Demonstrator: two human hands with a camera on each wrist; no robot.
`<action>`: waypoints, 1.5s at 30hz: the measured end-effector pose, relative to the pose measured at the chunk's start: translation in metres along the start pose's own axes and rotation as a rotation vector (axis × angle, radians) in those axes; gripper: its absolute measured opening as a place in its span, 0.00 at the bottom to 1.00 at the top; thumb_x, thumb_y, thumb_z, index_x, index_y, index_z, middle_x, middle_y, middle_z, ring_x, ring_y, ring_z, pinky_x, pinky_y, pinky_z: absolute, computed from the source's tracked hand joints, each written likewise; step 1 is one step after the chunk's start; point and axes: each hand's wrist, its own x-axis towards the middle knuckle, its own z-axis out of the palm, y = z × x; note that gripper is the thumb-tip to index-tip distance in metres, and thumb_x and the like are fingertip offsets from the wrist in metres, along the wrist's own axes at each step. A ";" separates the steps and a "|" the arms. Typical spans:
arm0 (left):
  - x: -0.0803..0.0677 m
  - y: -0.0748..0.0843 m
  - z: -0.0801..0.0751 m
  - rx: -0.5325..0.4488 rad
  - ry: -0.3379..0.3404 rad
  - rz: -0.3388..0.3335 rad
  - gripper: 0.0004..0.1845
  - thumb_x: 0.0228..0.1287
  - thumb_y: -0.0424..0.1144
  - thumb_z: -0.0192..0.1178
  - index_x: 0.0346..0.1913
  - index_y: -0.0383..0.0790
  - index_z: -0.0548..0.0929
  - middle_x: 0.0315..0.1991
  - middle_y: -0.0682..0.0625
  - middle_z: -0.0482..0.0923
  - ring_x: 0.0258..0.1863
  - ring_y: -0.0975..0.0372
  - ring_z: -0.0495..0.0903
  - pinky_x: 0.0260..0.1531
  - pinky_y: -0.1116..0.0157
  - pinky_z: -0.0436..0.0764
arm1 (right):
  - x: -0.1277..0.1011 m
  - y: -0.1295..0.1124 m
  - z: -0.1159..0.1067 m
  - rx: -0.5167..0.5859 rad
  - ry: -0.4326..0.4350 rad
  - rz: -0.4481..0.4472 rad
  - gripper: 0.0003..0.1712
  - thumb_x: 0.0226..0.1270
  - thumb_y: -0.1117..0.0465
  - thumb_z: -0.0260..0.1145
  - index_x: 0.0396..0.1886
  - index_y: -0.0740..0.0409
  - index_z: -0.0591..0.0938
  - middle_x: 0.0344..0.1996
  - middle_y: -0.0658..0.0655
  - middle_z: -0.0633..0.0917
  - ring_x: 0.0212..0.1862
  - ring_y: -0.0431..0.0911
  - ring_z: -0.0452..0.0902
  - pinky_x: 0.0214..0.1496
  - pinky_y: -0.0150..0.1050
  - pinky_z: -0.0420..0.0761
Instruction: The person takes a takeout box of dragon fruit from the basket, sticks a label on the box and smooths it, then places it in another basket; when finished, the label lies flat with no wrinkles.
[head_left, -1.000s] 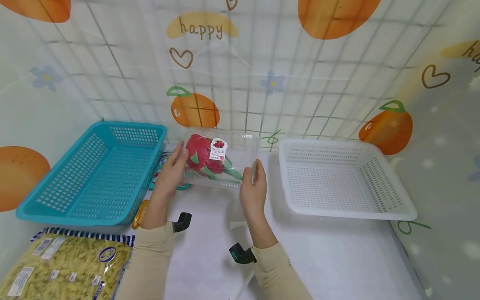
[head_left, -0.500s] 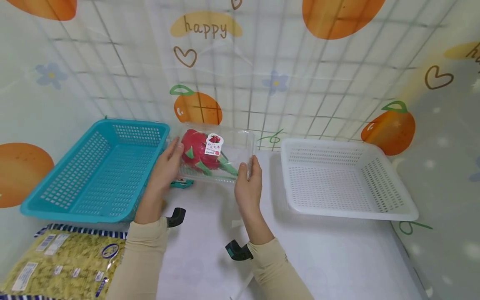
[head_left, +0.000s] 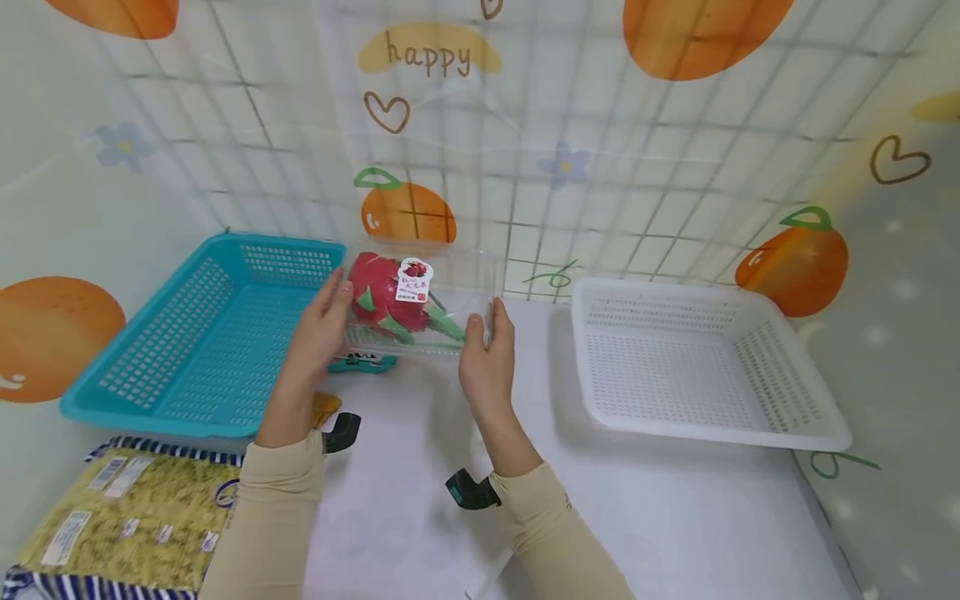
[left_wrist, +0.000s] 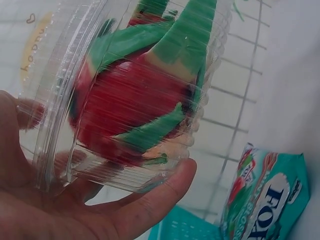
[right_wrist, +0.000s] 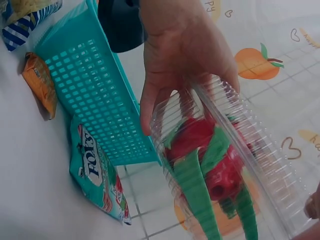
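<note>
Head cam: both hands, left (head_left: 318,321) and right (head_left: 486,362), still clamp the clear dragon fruit box (head_left: 420,304), now shifted left toward the teal basket (head_left: 202,333).

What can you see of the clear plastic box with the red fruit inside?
The clear plastic box is a ribbed, transparent, closed clamshell, held off the white table. Inside lies a red dragon fruit with green scales. A white sticker sits on the lid. The left hand and right hand grip its two ends.
</note>
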 end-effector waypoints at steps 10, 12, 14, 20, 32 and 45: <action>-0.013 0.003 -0.013 -0.061 0.071 -0.008 0.38 0.78 0.64 0.39 0.83 0.62 0.40 0.84 0.43 0.43 0.81 0.41 0.46 0.67 0.30 0.65 | 0.006 -0.010 0.011 -0.022 -0.078 -0.048 0.33 0.82 0.53 0.49 0.81 0.57 0.59 0.79 0.58 0.63 0.81 0.52 0.55 0.82 0.52 0.59; -0.016 0.003 -0.015 -0.078 0.077 -0.018 0.38 0.79 0.64 0.39 0.83 0.61 0.39 0.84 0.43 0.42 0.81 0.41 0.47 0.65 0.34 0.70 | 0.008 -0.011 0.014 -0.036 -0.089 -0.058 0.33 0.82 0.53 0.48 0.81 0.57 0.59 0.78 0.59 0.64 0.81 0.52 0.56 0.81 0.52 0.60; -0.018 0.002 -0.016 -0.084 0.086 -0.025 0.39 0.79 0.63 0.38 0.83 0.60 0.38 0.84 0.42 0.41 0.81 0.40 0.48 0.65 0.36 0.71 | 0.010 -0.012 0.016 -0.049 -0.102 -0.063 0.32 0.82 0.52 0.48 0.81 0.57 0.60 0.78 0.58 0.65 0.80 0.52 0.56 0.81 0.52 0.61; -0.029 0.000 -0.022 -0.097 0.141 -0.054 0.38 0.79 0.62 0.38 0.83 0.60 0.36 0.85 0.45 0.38 0.82 0.42 0.45 0.68 0.35 0.67 | 0.015 -0.016 0.023 -0.075 -0.149 -0.083 0.32 0.82 0.52 0.47 0.80 0.56 0.61 0.78 0.58 0.65 0.80 0.53 0.57 0.80 0.53 0.62; -0.064 -0.003 -0.033 -0.240 0.228 -0.069 0.38 0.81 0.58 0.40 0.82 0.66 0.31 0.85 0.53 0.31 0.84 0.46 0.37 0.69 0.36 0.64 | 0.026 -0.029 0.039 -0.132 -0.306 -0.130 0.29 0.83 0.50 0.45 0.79 0.50 0.65 0.78 0.55 0.67 0.80 0.52 0.59 0.79 0.55 0.64; -0.091 -0.006 -0.028 -0.181 0.328 -0.108 0.43 0.79 0.56 0.47 0.80 0.70 0.27 0.84 0.60 0.31 0.84 0.52 0.37 0.70 0.39 0.67 | 0.041 -0.045 0.052 -0.218 -0.458 -0.199 0.28 0.85 0.50 0.44 0.79 0.49 0.66 0.76 0.54 0.71 0.78 0.50 0.63 0.79 0.49 0.65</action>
